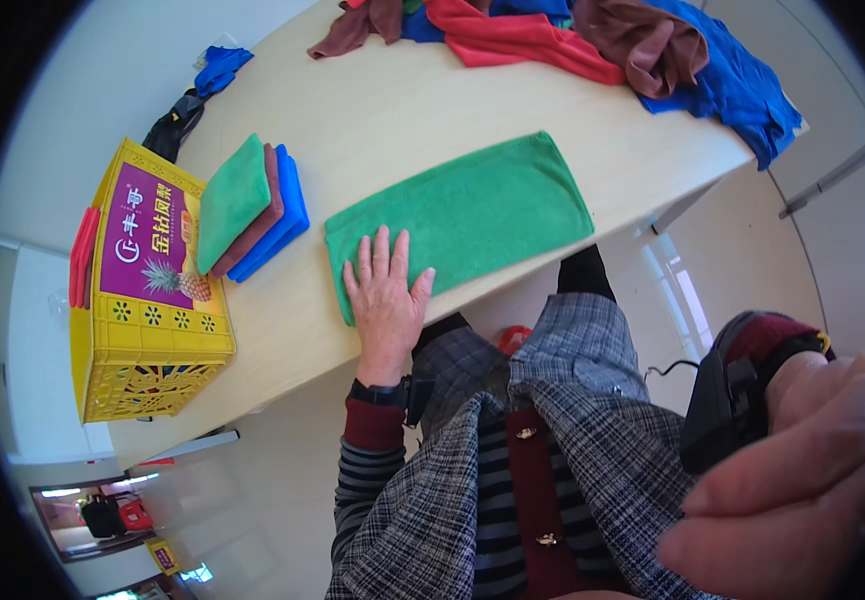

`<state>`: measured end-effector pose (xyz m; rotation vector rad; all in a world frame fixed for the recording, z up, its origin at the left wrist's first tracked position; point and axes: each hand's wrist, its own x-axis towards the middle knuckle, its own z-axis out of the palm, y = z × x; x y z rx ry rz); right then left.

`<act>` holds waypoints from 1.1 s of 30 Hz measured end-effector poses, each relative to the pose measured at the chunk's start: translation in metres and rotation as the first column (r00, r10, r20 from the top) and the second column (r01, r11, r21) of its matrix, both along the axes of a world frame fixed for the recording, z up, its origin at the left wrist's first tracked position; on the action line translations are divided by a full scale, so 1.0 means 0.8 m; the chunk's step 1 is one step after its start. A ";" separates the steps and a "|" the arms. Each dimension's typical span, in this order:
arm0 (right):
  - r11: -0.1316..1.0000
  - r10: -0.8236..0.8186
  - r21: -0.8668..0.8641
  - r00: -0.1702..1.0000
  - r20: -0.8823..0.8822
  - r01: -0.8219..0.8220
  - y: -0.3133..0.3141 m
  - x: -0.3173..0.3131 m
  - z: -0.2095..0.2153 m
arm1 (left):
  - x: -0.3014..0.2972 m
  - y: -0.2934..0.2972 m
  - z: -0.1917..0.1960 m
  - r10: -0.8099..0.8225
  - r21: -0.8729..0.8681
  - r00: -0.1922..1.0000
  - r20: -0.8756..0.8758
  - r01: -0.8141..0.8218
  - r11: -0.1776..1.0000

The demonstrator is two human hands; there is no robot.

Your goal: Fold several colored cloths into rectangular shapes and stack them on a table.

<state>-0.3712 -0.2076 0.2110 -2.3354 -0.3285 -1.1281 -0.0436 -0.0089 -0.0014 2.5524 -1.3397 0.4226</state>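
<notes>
A green cloth [462,215], folded into a long rectangle, lies flat along the table's near edge. My left hand [389,290] rests on its left end, palm down with fingers spread, holding nothing. Raised close to the camera at the lower right is my right hand [802,480], well away from the cloth. Its fingers are bent and pressed together, and nothing shows between them. Left of the green cloth sits a stack of folded cloths: a green one [235,200] on top, a brown one [270,215] beneath it and a blue one [287,220] at the bottom.
A yellow plastic crate [157,345] stands at the table's left end, a red cloth [83,258] over its far-left rim. Loose brown [642,45], red [522,45] and blue cloths [727,95] are heaped along the far edge. Dark and blue items [177,125] lie behind the crate.
</notes>
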 end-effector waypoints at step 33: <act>0.899 0.342 0.269 0.938 0.063 -0.346 0.002 0.014 0.027 | -0.005 0.006 0.001 -0.004 -0.007 1.000 -0.020 0.004 1.000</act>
